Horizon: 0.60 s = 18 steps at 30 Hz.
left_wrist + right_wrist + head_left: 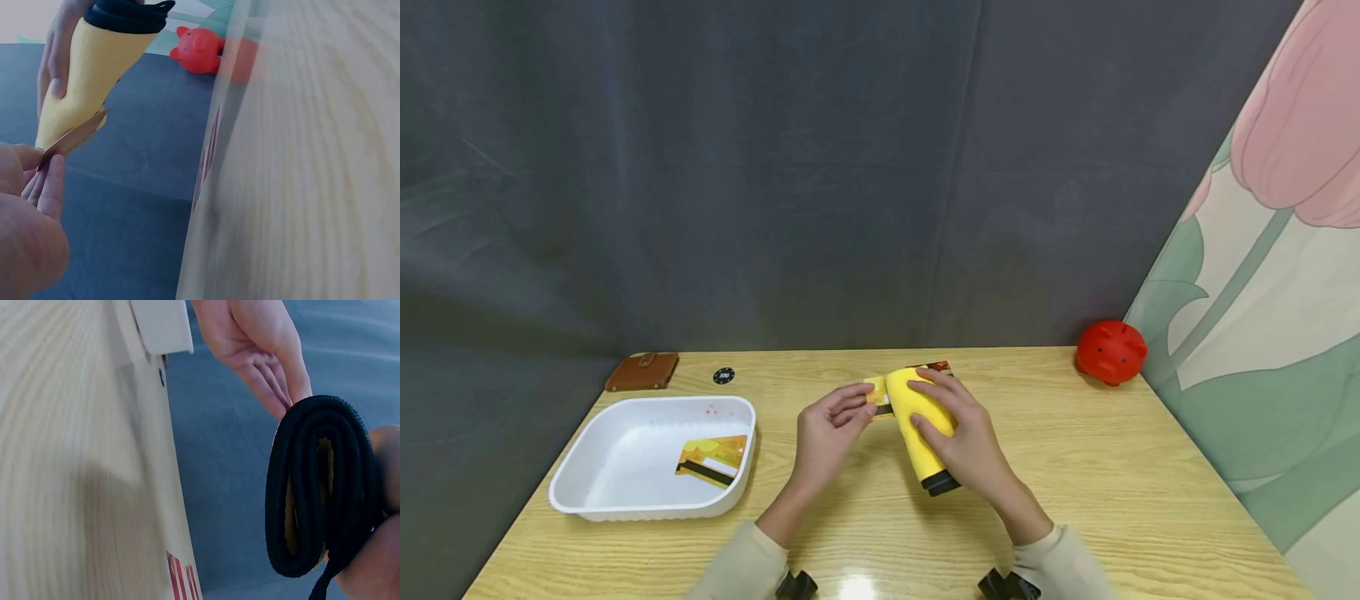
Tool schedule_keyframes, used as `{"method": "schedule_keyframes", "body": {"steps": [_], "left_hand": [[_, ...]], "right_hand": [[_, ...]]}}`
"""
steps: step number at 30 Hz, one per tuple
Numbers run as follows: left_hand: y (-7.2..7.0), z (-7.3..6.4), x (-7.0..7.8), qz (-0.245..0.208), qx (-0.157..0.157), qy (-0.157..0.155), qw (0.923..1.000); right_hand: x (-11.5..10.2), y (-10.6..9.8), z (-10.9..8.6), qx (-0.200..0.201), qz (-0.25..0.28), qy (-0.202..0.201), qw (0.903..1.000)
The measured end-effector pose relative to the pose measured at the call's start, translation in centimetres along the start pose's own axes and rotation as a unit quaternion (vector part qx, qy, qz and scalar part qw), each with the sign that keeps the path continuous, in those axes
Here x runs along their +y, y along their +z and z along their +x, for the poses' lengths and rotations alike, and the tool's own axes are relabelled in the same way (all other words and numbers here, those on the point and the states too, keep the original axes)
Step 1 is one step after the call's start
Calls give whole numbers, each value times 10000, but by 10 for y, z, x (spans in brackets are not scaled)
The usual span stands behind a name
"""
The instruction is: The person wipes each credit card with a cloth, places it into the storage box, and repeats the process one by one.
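My right hand [967, 433] grips a rolled-up yellow cloth [912, 414] with black edging, holding it tilted above the wooden table. The right wrist view looks onto its black end [319, 487], where the layers coil tightly and a strip hangs down. Between thumb and fingers, my left hand [827, 437] pinches a yellow-orange bank card [880, 400] with a dark stripe. The card lies against the lower side of the roll in the left wrist view, and the roll hides part of it in the head view.
A white plastic tray [625, 510] at left holds yellow-orange cards [718, 454]. Behind it lie a brown wallet [642, 372] and a black round chip [724, 376]. A red piggy bank [1111, 352] stands back right. A dark red patterned item [942, 366] lies behind the roll.
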<state>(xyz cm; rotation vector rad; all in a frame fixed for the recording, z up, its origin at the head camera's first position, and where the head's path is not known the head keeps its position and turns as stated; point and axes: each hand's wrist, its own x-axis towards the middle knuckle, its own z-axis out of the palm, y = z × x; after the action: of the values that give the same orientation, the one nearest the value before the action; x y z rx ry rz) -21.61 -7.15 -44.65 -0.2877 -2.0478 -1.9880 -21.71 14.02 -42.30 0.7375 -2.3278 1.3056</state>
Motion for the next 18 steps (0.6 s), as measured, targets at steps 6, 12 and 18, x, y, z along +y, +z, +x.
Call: {"method": "schedule_keyframes", "body": {"steps": [6, 12, 18], "left_hand": [[4, -3, -2, 44, -65, -32, 10000], [5, -3, -2, 69, -16, -28, 10000], [5, -3, 0, 168, -44, 8, 9998]], "right_hand": [[-6, 8, -3, -152, -50, -27, 9999], [-7, 7, -3, -113, -197, -9, 9997], [2, 0, 0, 29, -358, 40, 9993]]}}
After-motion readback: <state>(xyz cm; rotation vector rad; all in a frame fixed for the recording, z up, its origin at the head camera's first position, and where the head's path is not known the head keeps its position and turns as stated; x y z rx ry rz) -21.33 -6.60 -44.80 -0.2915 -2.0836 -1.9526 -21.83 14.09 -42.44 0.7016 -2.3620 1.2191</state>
